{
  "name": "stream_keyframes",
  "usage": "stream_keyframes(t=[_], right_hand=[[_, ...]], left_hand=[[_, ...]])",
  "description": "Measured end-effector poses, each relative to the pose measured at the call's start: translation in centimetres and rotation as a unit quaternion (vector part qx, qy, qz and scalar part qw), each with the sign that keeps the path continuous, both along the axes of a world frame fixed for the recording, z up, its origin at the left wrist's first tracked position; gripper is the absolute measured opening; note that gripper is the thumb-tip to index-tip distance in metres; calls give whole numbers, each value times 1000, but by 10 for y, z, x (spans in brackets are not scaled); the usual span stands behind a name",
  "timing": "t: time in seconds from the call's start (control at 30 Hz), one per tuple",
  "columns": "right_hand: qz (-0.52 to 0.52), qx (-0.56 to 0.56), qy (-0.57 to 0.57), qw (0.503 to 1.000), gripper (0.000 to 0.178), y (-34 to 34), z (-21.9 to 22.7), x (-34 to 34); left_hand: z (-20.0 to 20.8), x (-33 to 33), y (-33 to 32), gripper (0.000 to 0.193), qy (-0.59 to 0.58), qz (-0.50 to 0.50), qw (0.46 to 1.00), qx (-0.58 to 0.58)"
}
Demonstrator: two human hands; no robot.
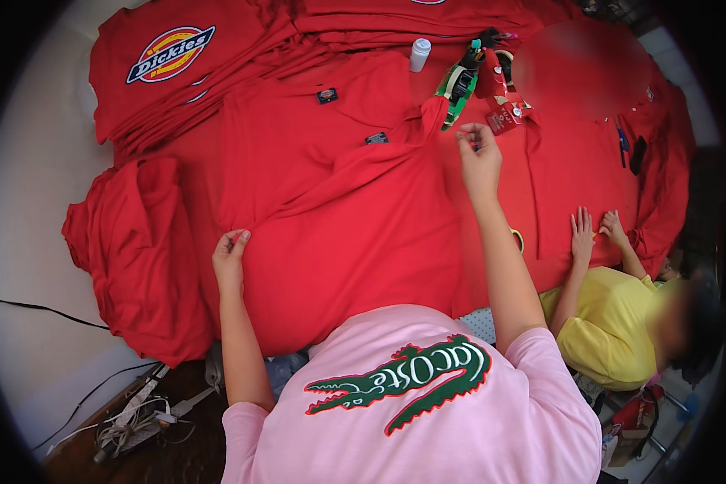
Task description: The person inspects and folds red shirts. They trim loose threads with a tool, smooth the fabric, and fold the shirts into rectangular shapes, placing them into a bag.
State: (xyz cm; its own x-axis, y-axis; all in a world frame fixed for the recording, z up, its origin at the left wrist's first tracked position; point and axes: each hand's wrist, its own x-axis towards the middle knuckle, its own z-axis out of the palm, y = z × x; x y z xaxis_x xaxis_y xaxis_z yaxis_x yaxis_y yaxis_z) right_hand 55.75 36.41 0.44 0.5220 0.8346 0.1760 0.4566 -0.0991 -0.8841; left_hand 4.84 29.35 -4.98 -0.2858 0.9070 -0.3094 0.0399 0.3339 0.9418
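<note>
A red shirt (355, 250) lies spread and partly folded over on the red-covered work surface, directly in front of the person. The left hand (230, 248) pinches its left edge between thumb and forefinger. The right hand (480, 152) is beyond the shirt's right side, fingers curled in toward the thumb; whether they grip anything, I cannot tell. Near it are a green-and-black tool (460, 87), a red card (504, 118) and, farther off, a white bottle (419, 55). A bunched red garment (147, 250) sits to the left, a stack of red shirts (149, 97) behind it. At right, a co-worker in yellow (613, 323) rests a flat hand (581, 234) on red cloth.
</note>
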Motion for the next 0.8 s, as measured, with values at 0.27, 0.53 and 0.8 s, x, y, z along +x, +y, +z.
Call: stream_keyframes(t=[0.27, 0.53, 0.8], right_hand=[[240, -13, -172, 955, 20, 27, 29, -142], [382, -90, -186, 901, 28, 64, -6, -170], [162, 11, 177, 971, 19, 97, 56, -36]], left_hand=[[23, -2, -18, 33, -24, -22, 999, -22], [8, 20, -53, 17, 190, 22, 975, 114], [53, 121, -114, 19, 332, -310, 859, 238]])
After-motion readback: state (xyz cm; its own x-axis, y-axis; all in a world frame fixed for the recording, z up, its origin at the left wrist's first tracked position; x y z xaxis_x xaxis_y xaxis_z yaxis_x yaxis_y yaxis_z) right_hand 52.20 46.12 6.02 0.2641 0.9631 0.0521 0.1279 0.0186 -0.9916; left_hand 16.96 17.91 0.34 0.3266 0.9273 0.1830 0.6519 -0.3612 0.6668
